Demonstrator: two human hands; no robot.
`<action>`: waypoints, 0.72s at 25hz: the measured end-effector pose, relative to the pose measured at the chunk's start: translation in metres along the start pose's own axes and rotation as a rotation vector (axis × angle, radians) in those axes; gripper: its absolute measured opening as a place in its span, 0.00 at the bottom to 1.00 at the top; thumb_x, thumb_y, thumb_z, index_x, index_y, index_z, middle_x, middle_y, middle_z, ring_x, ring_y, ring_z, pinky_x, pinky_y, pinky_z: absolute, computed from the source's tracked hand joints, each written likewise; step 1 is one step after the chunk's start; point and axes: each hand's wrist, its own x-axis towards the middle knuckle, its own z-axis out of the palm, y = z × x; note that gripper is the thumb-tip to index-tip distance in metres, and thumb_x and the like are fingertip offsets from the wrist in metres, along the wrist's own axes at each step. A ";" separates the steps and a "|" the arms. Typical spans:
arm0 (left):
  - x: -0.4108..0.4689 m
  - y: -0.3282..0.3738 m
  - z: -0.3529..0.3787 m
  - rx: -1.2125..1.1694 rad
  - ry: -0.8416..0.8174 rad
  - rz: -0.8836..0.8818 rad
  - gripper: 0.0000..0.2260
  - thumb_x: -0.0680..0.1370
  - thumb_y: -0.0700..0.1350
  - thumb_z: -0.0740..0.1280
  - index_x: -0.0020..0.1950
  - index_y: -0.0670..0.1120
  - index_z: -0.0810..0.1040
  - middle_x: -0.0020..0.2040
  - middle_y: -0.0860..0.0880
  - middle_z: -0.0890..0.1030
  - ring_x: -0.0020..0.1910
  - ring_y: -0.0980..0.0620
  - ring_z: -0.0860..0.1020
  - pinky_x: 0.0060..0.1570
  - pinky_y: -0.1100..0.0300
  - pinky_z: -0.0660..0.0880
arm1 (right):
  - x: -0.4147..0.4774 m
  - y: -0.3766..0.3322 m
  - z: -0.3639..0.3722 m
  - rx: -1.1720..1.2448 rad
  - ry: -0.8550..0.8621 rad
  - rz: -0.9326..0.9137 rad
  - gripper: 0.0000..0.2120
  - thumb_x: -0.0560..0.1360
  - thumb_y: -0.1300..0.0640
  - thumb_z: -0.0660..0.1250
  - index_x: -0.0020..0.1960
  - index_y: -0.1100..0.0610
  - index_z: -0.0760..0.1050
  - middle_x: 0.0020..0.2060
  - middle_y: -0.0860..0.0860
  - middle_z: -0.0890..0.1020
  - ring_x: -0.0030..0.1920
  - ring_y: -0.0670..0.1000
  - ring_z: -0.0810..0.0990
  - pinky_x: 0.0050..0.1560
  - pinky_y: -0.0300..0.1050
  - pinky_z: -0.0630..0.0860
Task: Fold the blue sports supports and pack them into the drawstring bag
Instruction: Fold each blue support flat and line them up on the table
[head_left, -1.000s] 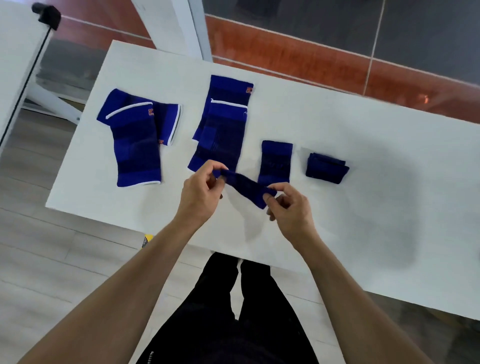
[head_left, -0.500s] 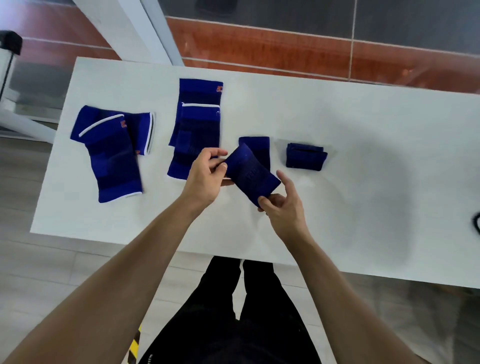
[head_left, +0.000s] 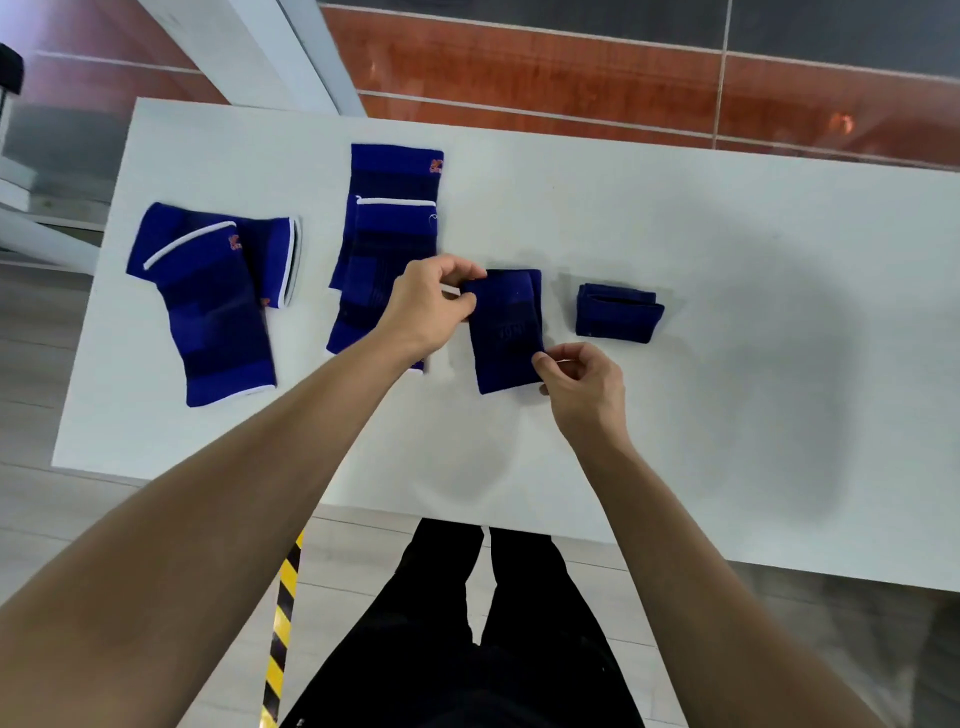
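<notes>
Half a second earlier the held support (head_left: 505, 332) hung tilted in the air between the hands. Now it stands nearly straight, long side running away from the person, over the spot where a second small support (head_left: 537, 299) lies. Only a narrow strip of that one shows along its right edge. A second earlier it was stretched into a thin twisted band. The view has also swung, so the table (head_left: 753, 270) sits lower and further left in the picture.

The left hand (head_left: 428, 306) pinches the held support's far left corner between thumb and curled fingers. The right hand (head_left: 584, 384) pinches its near right corner the same way. Whether the cloth rests flat or hovers just above the one beneath cannot be told.

Seven blue supports can be counted:
- the held one
- the one under it
- one folded support (head_left: 618, 312) just to their right, lying apart from them
- a left pair (head_left: 208, 312) overlapping each other near the table's left edge
- a middle stack (head_left: 395, 208) of at least two, partly hidden by the left wrist; more layers may lie in it

Two hands are in view.
</notes>
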 end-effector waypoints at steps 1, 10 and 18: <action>0.006 0.004 0.001 0.044 0.004 0.028 0.11 0.77 0.37 0.70 0.57 0.49 0.82 0.53 0.52 0.84 0.42 0.54 0.85 0.50 0.57 0.83 | 0.003 -0.002 0.001 -0.020 0.008 0.003 0.06 0.77 0.51 0.71 0.50 0.53 0.79 0.42 0.50 0.85 0.43 0.50 0.84 0.38 0.40 0.74; 0.032 0.005 0.019 0.415 -0.006 0.194 0.09 0.79 0.41 0.68 0.57 0.50 0.81 0.55 0.53 0.81 0.53 0.53 0.77 0.51 0.59 0.74 | 0.018 -0.004 0.005 -0.190 0.014 0.027 0.06 0.78 0.51 0.69 0.49 0.53 0.78 0.41 0.48 0.83 0.38 0.45 0.80 0.33 0.36 0.70; 0.035 -0.002 0.025 0.476 0.044 0.214 0.05 0.80 0.40 0.66 0.54 0.47 0.80 0.52 0.50 0.81 0.50 0.50 0.78 0.46 0.57 0.74 | 0.022 0.002 0.009 -0.270 0.035 0.004 0.06 0.78 0.50 0.69 0.50 0.51 0.77 0.40 0.45 0.82 0.39 0.43 0.79 0.35 0.37 0.71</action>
